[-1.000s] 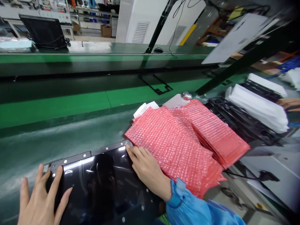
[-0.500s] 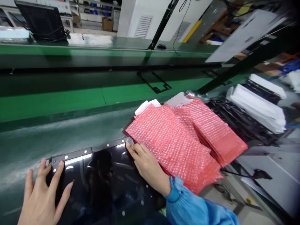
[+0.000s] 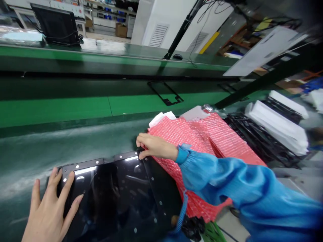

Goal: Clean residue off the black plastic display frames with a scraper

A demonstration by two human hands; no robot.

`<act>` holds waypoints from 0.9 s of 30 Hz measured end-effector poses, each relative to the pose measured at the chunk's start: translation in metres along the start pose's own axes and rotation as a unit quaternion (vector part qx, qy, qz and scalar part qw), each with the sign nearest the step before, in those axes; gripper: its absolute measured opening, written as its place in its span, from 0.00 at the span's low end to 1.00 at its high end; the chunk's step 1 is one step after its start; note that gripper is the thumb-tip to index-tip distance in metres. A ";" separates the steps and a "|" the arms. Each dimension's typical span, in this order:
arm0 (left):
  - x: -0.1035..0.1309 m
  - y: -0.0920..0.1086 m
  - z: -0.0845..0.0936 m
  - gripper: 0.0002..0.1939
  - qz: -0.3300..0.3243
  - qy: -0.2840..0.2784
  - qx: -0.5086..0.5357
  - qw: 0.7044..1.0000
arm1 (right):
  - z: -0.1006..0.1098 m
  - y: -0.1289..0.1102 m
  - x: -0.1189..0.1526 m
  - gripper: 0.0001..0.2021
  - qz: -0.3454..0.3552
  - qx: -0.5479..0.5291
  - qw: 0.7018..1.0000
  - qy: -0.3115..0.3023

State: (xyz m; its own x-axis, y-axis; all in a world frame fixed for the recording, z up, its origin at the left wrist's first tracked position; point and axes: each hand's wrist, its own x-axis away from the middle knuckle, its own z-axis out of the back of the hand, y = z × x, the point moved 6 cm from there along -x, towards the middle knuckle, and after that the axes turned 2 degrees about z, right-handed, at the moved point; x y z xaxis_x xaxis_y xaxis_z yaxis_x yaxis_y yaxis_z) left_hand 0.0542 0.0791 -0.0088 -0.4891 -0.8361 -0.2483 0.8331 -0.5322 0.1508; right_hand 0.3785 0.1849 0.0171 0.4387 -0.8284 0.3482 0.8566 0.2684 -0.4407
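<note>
A glossy black screen panel (image 3: 131,196), with a dark frame and small pale dots along its borders, lies on the green bench. My left hand (image 3: 49,208) rests spread out over its far left corner, fingertips on the frame. At the far right corner is my right hand (image 3: 151,146), fingers curled and thumb low at the panel's edge. What the right fingers hold, if anything, is hidden. Right beside that hand lies a pile of red bubble-wrap bags (image 3: 174,132), partly covered by my blue sleeve (image 3: 217,178).
A thin black frame (image 3: 171,101) lies on the green strip behind. To the right are black parts and white foam pieces (image 3: 280,126). A dark post (image 3: 252,80) slants across the right side. A black monitor (image 3: 54,25) stands on the far bench.
My right hand has turned and risen slightly at the panel's far right corner, its fingers now curled. The forearm reaches across the red bags. The left hand stays spread on the panel.
</note>
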 end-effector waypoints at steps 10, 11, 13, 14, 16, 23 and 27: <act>-0.006 0.006 0.002 0.35 0.047 0.014 -0.109 0.993 | -0.013 0.004 -0.013 0.10 -0.043 0.021 0.998 -0.051; -0.007 0.007 0.002 0.34 0.051 0.012 -0.115 0.992 | -0.014 0.005 -0.012 0.10 -0.046 0.025 0.998 -0.041; -0.009 0.006 0.003 0.34 0.065 0.012 -0.120 0.991 | -0.013 0.003 -0.008 0.09 -0.051 0.036 0.998 -0.017; -0.010 0.004 0.003 0.34 0.071 0.016 -0.119 0.990 | -0.013 0.000 -0.004 0.08 -0.048 0.048 0.998 -0.002; -0.011 0.002 0.003 0.35 0.074 0.025 -0.110 0.991 | -0.009 -0.014 0.007 0.08 -0.025 0.101 0.994 0.044; 0.016 0.017 0.003 0.34 0.082 0.036 -0.075 0.993 | -0.026 -0.102 0.034 0.17 0.164 0.180 0.953 0.183; 0.046 0.044 0.003 0.42 0.089 0.033 -0.050 0.994 | -0.045 -0.117 0.030 0.21 0.179 0.145 0.952 0.202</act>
State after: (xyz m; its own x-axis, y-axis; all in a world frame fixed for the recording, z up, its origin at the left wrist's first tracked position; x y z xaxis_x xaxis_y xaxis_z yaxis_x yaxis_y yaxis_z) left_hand 0.0678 0.0165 -0.0107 -0.3166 -0.9038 -0.2881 0.9281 -0.3579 0.1028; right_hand 0.2789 0.1062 0.0421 0.6275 -0.7633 -0.1533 0.7357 0.6458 -0.2040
